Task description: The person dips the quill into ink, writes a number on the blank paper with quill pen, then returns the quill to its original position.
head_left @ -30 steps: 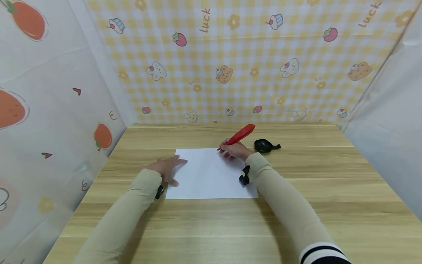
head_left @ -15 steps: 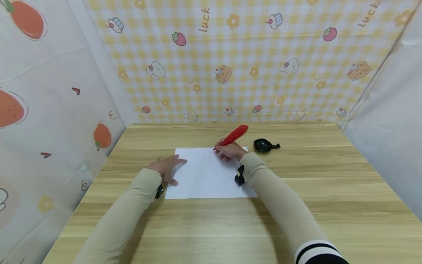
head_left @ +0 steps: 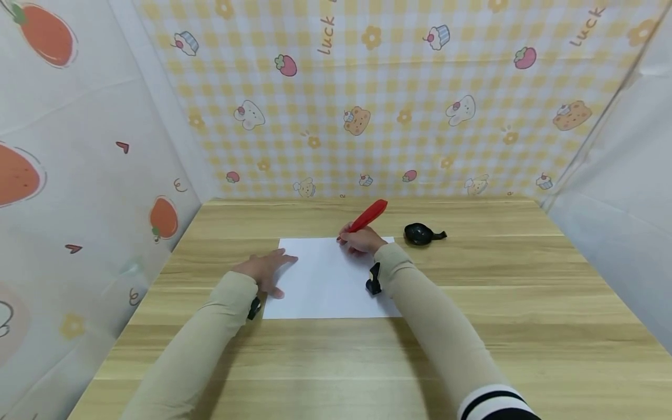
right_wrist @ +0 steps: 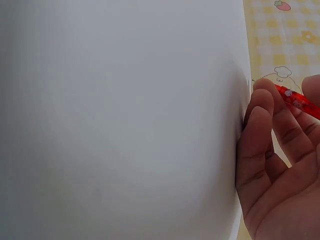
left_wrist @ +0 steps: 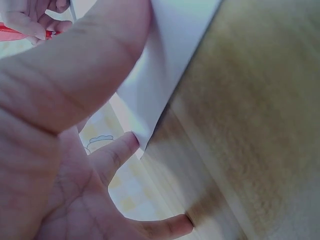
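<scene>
A white sheet of paper (head_left: 320,294) lies flat on the table before me. My left hand (head_left: 264,272) rests on its left edge with fingers spread; in the left wrist view, one fingertip (left_wrist: 131,140) is at the sheet's corner. Near the paper's far edge, my right hand (head_left: 362,240) pinches a red pen (head_left: 370,214) with a broad, feather-shaped top leaning up to the right. Its translucent red barrel (right_wrist: 292,96) shows between thumb and fingers in the right wrist view, where the hand's side rests on the paper. I can make out no clear marks on the sheet.
A small glossy black object (head_left: 420,234), round like a little pan with a short handle, sits right of the paper. The wooden table (head_left: 336,367) meets a yellow checked cloth backdrop (head_left: 336,87) behind. White sheets hang at both sides.
My right hand has slid leftward along the paper's far edge with the red pen, quicker at first, then only a little. The left hand and the paper have stayed in place.
</scene>
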The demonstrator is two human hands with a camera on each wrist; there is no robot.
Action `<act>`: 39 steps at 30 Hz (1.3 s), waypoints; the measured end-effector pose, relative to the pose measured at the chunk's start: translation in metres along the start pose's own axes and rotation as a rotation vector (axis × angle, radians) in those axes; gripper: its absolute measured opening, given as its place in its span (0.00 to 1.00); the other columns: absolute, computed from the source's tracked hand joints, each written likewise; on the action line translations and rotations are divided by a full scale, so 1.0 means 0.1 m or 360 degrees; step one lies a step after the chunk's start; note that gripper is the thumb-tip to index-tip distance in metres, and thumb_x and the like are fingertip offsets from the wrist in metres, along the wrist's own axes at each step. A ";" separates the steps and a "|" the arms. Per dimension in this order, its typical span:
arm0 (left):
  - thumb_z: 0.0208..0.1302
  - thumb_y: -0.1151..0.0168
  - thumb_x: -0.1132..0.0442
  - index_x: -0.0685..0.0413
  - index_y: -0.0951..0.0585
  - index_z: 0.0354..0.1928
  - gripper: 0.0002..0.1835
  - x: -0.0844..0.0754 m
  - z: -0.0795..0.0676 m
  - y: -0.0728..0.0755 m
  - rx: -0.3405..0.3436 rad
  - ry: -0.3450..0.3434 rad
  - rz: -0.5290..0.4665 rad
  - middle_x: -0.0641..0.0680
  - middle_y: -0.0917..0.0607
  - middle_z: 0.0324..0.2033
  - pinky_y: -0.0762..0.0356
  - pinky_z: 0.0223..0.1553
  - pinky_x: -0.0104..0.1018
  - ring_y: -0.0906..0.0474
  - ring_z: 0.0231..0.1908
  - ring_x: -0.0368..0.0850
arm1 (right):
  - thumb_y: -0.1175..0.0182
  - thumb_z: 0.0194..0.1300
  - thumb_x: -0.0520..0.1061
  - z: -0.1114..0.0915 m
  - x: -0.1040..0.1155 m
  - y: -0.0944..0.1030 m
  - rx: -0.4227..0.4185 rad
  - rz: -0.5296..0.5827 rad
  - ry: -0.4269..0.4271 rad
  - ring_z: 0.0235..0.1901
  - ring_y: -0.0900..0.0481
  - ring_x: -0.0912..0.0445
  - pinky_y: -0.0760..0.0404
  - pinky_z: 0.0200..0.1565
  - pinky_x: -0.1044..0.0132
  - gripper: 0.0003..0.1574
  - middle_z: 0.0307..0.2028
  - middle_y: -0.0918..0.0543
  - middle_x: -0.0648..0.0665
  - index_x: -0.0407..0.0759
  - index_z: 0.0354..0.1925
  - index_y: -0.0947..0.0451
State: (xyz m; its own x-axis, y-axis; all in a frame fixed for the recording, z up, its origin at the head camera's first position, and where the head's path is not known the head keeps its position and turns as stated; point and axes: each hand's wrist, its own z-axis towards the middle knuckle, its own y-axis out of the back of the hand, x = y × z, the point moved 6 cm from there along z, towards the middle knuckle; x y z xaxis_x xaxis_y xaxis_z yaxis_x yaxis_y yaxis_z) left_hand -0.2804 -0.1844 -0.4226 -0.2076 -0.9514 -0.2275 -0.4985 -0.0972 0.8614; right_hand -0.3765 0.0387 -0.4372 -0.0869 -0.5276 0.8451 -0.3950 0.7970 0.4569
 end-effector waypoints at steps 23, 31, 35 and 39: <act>0.51 0.25 0.54 0.47 0.44 0.75 0.52 -0.01 0.03 0.02 0.0002 -0.0052 0.0046 0.65 0.55 0.74 0.57 0.62 0.72 0.53 0.70 0.68 | 0.47 0.72 0.50 0.07 -0.02 -0.03 -0.0069 0.0002 -0.0049 0.20 0.29 0.57 0.28 0.23 0.67 0.10 0.34 0.19 0.47 0.46 0.44 0.24; 0.47 0.23 0.55 0.39 0.43 0.75 0.54 0.01 0.01 0.03 -0.0001 0.0117 -0.0030 0.59 0.54 0.75 0.39 0.52 0.75 0.52 0.64 0.82 | 0.46 0.70 0.46 0.05 0.00 -0.07 -0.0069 0.0064 -0.0041 0.17 0.32 0.58 0.30 0.19 0.68 0.07 0.31 0.20 0.46 0.45 0.42 0.24; 0.46 0.22 0.56 0.38 0.42 0.75 0.54 -0.01 0.01 0.04 -0.0019 0.0146 -0.0035 0.58 0.54 0.75 0.36 0.49 0.74 0.51 0.65 0.80 | 0.46 0.70 0.45 0.04 0.00 -0.08 -0.0074 0.0140 -0.0049 0.17 0.33 0.58 0.32 0.19 0.68 0.06 0.33 0.19 0.45 0.45 0.41 0.24; 0.46 0.21 0.57 0.38 0.42 0.74 0.53 -0.01 0.03 0.05 -0.0040 0.0123 -0.0023 0.59 0.55 0.75 0.36 0.50 0.74 0.53 0.66 0.80 | 0.45 0.69 0.44 0.06 0.00 -0.08 -0.0072 0.0133 -0.0023 0.18 0.32 0.58 0.32 0.20 0.68 0.05 0.28 0.22 0.46 0.44 0.40 0.24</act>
State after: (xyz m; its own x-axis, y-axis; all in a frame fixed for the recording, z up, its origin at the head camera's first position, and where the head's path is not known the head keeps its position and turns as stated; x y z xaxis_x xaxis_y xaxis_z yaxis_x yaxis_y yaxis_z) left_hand -0.2854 -0.1827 -0.4189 -0.1346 -0.9694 -0.2055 -0.4797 -0.1177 0.8695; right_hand -0.3785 0.0307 -0.4427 -0.1314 -0.4628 0.8767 -0.3441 0.8506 0.3975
